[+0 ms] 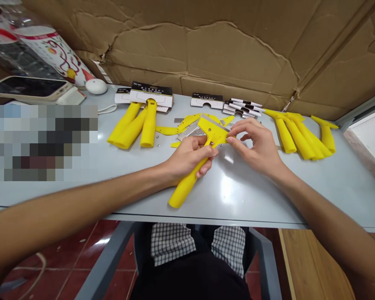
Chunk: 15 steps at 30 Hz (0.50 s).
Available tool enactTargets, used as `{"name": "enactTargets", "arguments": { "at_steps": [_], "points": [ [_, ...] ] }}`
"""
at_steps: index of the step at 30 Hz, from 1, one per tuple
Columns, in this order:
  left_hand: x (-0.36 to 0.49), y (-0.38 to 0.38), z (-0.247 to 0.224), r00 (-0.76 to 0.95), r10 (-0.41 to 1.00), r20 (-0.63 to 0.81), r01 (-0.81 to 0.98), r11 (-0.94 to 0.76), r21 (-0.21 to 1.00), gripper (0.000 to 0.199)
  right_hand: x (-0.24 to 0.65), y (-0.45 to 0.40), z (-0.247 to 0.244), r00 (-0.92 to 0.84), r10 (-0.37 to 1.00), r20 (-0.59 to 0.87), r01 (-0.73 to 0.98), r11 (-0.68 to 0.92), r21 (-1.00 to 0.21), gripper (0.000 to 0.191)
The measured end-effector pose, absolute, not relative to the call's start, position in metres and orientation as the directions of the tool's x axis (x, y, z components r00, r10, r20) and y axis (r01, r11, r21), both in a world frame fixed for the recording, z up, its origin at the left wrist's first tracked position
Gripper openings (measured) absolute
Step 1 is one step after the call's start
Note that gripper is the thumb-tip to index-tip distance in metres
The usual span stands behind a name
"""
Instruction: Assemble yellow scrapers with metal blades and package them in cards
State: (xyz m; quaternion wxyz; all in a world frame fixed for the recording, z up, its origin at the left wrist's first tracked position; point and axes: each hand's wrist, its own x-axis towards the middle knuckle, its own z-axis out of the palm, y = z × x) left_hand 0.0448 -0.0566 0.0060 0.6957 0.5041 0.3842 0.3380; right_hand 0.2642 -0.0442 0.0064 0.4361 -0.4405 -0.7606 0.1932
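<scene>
Over the near middle of the bench [253, 196], between the two hands, a yellow scraper [187, 183] is held above the surface at a slant, its long axis running from the near left, where the handle [181, 193] ends, to the far right, where the wide head [213, 130] lies. The left hand [195, 156] is closed around the upper part of the handle, thumb on top near the neck, so the head sits just beyond it, toward the far right. From the right hand [258, 143] the same head lies to the left, and this hand is the nearer to its right corner: thumb and forefinger come together there, the other fingers bent, but whether they grip the corner, pinch some small part or only touch it cannot be told. A metal strip [217, 123] lines the head's far edge, which crosses the handle's axis and slopes from far left down toward the right fingertips. Just past the head, on the far side, lie loose yellow plates [167, 130] and metal blades [187, 131]. Yellow handles under printed cards [151, 91] lie to the far left, and more yellow scrapers [300, 137] lie to the right, beyond the right hand.
</scene>
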Motion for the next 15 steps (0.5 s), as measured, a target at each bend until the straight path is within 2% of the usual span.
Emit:
{"name": "enactTargets", "arguments": {
  "at_steps": [3,4,6,8,10,13,15],
  "points": [
    [0.045,-0.057,0.006,0.456,0.867,-0.200,-0.103,0.274,0.956,0.017,0.280,-0.039,0.018,-0.177,0.855,0.487,0.529,0.500,-0.686,0.025],
    [0.045,-0.056,0.006,0.447,0.871,-0.203,-0.109,0.278,0.954,0.018,0.289,-0.036,0.024,-0.161,0.851,0.500,0.587,0.490,-0.644,0.027],
    [0.046,-0.056,0.006,0.433,0.878,-0.206,-0.120,0.282,0.952,0.017,0.312,-0.031,0.035,-0.170,0.853,0.493,0.764,0.430,-0.480,0.026],
    [0.046,-0.055,0.006,0.427,0.881,-0.205,-0.126,0.283,0.951,0.015,0.334,-0.026,0.041,-0.189,0.881,0.433,0.902,0.330,-0.278,0.027],
    [0.045,-0.055,0.006,0.428,0.880,-0.205,-0.127,0.283,0.951,0.015,0.350,-0.022,0.040,-0.173,0.937,0.303,0.962,0.227,-0.153,0.026],
    [0.045,-0.054,0.006,0.426,0.881,-0.205,-0.123,0.281,0.952,0.016,0.362,-0.015,0.029,-0.127,0.980,0.155,0.988,0.138,-0.063,0.031],
    [0.045,-0.055,0.007,0.421,0.883,-0.205,-0.119,0.278,0.953,0.017,0.365,-0.010,0.018,-0.157,0.977,0.141,0.984,0.168,-0.065,0.033]
  ]
}}
